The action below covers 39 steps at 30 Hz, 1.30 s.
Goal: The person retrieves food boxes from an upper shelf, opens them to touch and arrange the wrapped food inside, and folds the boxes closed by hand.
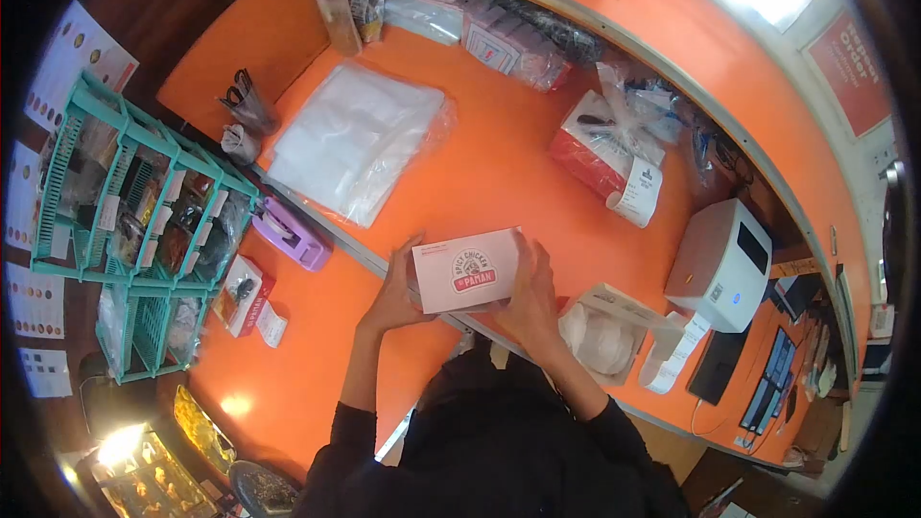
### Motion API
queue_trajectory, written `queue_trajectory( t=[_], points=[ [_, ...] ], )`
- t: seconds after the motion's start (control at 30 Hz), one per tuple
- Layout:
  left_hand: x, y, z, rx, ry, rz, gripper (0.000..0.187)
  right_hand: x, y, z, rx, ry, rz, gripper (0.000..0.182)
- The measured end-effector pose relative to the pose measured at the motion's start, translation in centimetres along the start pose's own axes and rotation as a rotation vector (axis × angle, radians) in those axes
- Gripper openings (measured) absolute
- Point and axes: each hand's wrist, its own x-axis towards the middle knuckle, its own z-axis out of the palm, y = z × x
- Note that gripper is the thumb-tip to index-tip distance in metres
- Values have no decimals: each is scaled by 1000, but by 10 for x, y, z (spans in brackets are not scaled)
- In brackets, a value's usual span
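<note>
Between my two hands is a white takeaway box (467, 270) with a red and black chicken logo on its face. My left hand (395, 290) grips its left side, thumb near the upper corner. On the opposite side my right hand (531, 295) is wrapped around the right edge. The box is held over the orange counter (480, 168), close to the counter's front edge. A stack of clear plastic bags (355, 134) lies up and left of the box. An open carton (604, 334) with white contents sits right of my right hand.
At left stand teal basket racks (144, 201) with packets, beside a purple tape dispenser (291, 234). A small red-and-white box (242, 295) is nearby. Toward the right are a bagged red box (600, 149), a white printer (721, 264) and a phone (770, 379). Lit food (153, 480) glows lower left.
</note>
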Motion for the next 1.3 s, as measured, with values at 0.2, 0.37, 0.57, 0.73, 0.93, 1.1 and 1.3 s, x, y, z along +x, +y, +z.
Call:
queue_trajectory(
  t=[0.2,0.37,0.57,0.73,0.93,1.1,1.3],
  points=[
    [0,-4,2,-98,4,-1,118,0,17,3,-303,3,-523,47],
    [0,-6,2,-67,-2,28,117,-14,32,4,-380,16,-699,24],
    [1,-19,4,-23,1,37,114,19,7,-29,-267,103,-643,25],
    [-1,-23,5,-54,-29,45,118,78,-23,-56,-161,-135,-557,7],
    [-3,-16,3,48,-40,-125,125,110,-23,-55,21,-188,-469,9],
    [-2,-1,-1,-55,-71,-129,125,120,-29,-49,-19,-113,-383,10],
    [0,7,-1,59,-55,-39,128,132,-21,-28,-186,113,-468,12]
  ],
)
